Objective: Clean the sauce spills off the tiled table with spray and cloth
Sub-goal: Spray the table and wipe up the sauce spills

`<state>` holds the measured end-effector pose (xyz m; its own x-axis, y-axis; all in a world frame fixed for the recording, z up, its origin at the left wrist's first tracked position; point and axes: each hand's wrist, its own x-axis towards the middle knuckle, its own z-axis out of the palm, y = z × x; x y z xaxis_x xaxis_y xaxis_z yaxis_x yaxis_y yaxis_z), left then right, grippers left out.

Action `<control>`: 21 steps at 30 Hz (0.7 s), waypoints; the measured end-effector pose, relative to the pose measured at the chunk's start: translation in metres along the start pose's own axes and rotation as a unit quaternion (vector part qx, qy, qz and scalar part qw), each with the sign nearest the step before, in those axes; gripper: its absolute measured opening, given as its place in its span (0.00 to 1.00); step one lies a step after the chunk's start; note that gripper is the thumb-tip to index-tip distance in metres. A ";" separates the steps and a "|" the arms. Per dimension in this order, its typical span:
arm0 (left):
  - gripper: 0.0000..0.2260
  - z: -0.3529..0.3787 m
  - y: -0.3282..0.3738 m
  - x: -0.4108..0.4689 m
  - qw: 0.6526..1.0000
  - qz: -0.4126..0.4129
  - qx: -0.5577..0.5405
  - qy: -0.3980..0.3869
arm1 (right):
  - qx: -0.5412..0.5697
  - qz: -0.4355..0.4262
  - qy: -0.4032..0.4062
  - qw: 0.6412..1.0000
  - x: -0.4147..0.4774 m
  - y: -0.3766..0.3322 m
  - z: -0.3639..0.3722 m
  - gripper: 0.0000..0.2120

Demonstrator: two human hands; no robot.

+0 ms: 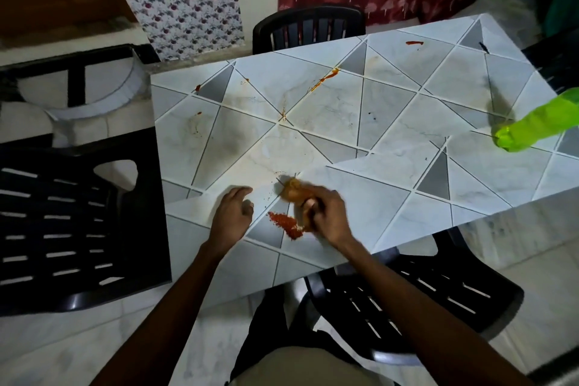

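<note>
The rectangular table of pale marbled triangular tiles with a few grey ones (391, 172) carries red sauce spills: a thick grainy red smear (286, 224) by the near edge, a long orange-red streak (326, 78) farther back, a small red blob (414, 43) near the far right corner, and tiny specks on the left. A crumpled orange-brown cloth (293, 193), blurred, sits just beside the smear. A blurred lime-green bottle-shaped object (529, 128) rests at the right edge.

The middle and far stretch of the tabletop (391, 122) carry only flat sauce smears (324, 78), so hands can pass there freely. A green bottle (532, 127) blocks the right edge. The left hand (233, 216), the right hand (326, 216) and its cloth (291, 193) fill the near edge. The left chair (62, 229), far chair (308, 26) and near chair (423, 298) crowd the sides.
</note>
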<state>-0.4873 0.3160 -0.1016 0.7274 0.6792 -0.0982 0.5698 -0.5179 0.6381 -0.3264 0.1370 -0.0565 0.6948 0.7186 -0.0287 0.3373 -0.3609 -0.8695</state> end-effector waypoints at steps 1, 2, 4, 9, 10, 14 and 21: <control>0.15 -0.001 -0.001 -0.005 1.000 -0.005 -0.006 0.004 | 0.024 0.029 0.025 0.999 -0.002 0.000 -0.012 0.17; 0.15 -0.002 -0.002 -0.007 1.000 -0.010 -0.011 0.010 | 0.018 0.044 0.058 0.997 -0.001 0.004 -0.023 0.18; 0.15 -0.002 -0.005 -0.015 1.000 -0.015 -0.018 0.020 | -0.030 0.070 0.098 0.992 0.002 0.017 -0.043 0.19; 0.14 -0.001 -0.015 -0.033 0.998 -0.032 -0.023 0.039 | -0.071 0.161 0.132 0.976 0.006 0.044 -0.064 0.14; 0.15 -0.001 -0.016 -0.036 0.998 -0.041 -0.024 0.041 | -0.090 0.159 0.128 0.975 0.004 0.044 -0.064 0.13; 0.16 0.000 -0.019 -0.048 0.997 -0.063 -0.029 0.044 | -0.132 0.152 0.103 0.974 -0.011 0.034 -0.037 0.17; 0.17 0.000 -0.015 -0.048 0.995 -0.084 -0.027 0.046 | -0.077 0.114 0.008 0.990 -0.054 -0.004 0.034 0.12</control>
<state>-0.5306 0.2904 -0.1064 0.5838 0.7999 -0.1389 0.6577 -0.3657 0.6586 -0.3868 0.1204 -0.0686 0.7736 0.5991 -0.2065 0.2627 -0.5997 -0.7559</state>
